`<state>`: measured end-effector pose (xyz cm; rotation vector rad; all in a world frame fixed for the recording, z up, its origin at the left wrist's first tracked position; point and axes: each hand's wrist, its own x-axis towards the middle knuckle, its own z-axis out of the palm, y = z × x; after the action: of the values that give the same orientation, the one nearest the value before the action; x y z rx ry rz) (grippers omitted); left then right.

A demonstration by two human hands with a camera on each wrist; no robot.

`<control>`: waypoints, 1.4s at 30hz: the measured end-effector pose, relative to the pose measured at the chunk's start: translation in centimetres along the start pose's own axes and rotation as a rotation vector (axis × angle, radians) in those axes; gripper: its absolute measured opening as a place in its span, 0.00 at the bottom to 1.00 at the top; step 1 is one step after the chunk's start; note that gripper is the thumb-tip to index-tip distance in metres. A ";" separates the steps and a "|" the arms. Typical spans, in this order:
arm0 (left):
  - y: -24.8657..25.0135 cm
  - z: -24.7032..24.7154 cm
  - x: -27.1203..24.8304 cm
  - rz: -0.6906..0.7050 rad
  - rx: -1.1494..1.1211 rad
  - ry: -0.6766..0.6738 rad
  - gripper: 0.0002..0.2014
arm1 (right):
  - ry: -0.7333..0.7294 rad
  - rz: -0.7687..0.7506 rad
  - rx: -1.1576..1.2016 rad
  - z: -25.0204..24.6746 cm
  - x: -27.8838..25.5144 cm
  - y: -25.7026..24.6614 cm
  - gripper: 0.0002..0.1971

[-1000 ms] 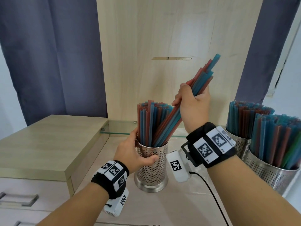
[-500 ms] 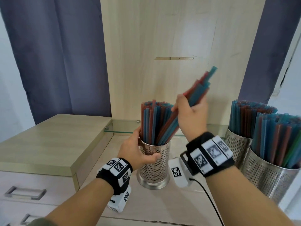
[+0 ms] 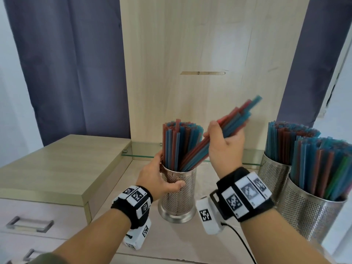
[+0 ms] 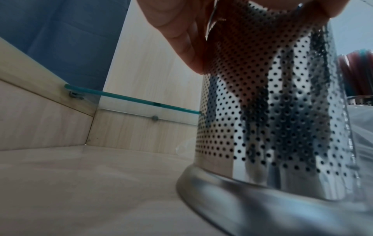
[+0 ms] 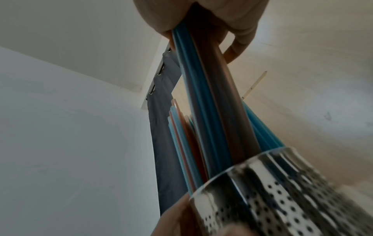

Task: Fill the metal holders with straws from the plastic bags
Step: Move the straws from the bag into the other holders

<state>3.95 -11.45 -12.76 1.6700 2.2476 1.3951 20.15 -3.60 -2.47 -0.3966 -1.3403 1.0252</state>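
Metal holder [image 3: 178, 195] of red and blue straws upright on the table [image 3: 171, 239], left hand [image 3: 155, 179] wrapped around its wall, right hand [image 3: 225, 147] clamped on a slanted straw bundle [image 3: 231, 123] with lower ends inside the holder, two full holders [image 3: 304, 206] at right.

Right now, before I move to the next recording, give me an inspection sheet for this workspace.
Surface: pale wood counter, with a raised cabinet top on the left.
Job's things: middle holder upright, partly filled; a tilted straw bundle has its lower ends inside it. Two holders on the right are packed with straws.
Clutter: nothing seen.
Hands: left hand grips the middle holder's wall; right hand grips the bundle.
Cables: black cable runs from the right wrist camera.
Surroundings: wood back panel, grey curtains, glass shelf.
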 end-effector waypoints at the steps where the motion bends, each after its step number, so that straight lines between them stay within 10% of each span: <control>1: 0.0 0.0 0.0 -0.004 -0.002 -0.004 0.56 | 0.031 -0.002 0.020 -0.5 -0.5 0.2 0.12; 12: 0.8 -0.1 -0.3 -0.010 0.024 0.012 0.54 | -0.258 0.039 -0.179 0.5 2.1 -1.7 0.11; 33: 1.0 -0.2 -0.3 0.012 0.012 0.010 0.54 | -0.137 0.014 -0.361 2.4 0.2 1.2 0.08; 42: 1.1 -0.3 -0.6 0.014 -0.011 0.015 0.53 | -0.312 -0.148 -0.569 3.0 1.9 0.8 0.18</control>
<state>4.84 -12.07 -12.13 1.6811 2.2365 1.4250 16.93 -2.57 -1.14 -0.5641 -1.9168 0.5814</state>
